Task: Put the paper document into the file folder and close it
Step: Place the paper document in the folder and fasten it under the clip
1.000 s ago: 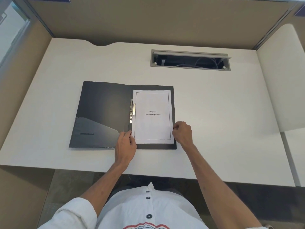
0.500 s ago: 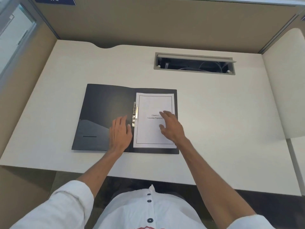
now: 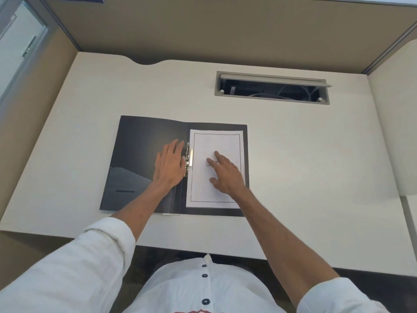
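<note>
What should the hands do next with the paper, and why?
Probably press the metal clip down with the left hand. The paper already lies on the open folder under the right hand, its edge at the clip, so clamping comes before closing.

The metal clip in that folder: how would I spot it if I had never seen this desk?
On the pale desk lies an open black file folder. Along its middle fold, at the left edge of the white paper document, sits the metal clip, just beside the left hand. It is the only shiny, silvery thing there.
</note>
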`<state>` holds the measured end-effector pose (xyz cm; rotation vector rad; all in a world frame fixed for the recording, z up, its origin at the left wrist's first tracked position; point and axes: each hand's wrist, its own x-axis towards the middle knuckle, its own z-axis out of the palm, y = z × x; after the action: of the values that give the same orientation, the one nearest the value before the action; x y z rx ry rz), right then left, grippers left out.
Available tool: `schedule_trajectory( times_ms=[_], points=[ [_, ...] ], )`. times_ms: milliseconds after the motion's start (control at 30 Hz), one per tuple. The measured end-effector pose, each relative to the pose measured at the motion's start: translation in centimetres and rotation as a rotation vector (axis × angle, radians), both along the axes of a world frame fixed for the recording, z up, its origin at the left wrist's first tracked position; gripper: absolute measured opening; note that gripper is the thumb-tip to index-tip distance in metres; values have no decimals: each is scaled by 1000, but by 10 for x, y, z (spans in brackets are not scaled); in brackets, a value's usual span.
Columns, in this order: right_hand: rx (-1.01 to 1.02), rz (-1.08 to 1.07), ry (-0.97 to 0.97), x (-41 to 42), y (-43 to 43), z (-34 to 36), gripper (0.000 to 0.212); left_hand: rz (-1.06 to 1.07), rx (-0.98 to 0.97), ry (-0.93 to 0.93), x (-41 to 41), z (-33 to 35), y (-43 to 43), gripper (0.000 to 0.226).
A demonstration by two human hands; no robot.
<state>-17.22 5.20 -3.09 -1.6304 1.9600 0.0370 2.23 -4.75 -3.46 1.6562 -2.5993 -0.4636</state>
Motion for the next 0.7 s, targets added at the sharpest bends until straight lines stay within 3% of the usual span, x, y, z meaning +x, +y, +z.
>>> schedule_trajectory(
  times_ms=[467, 700],
  points=[
    [-21, -44, -3, 4, 0, -9, 76, -196, 0, -78, -19, 1, -33, 62],
    [-16, -40, -10, 5, 1, -10, 77, -118, -104, 158, -10, 6, -24, 25]
  ],
)
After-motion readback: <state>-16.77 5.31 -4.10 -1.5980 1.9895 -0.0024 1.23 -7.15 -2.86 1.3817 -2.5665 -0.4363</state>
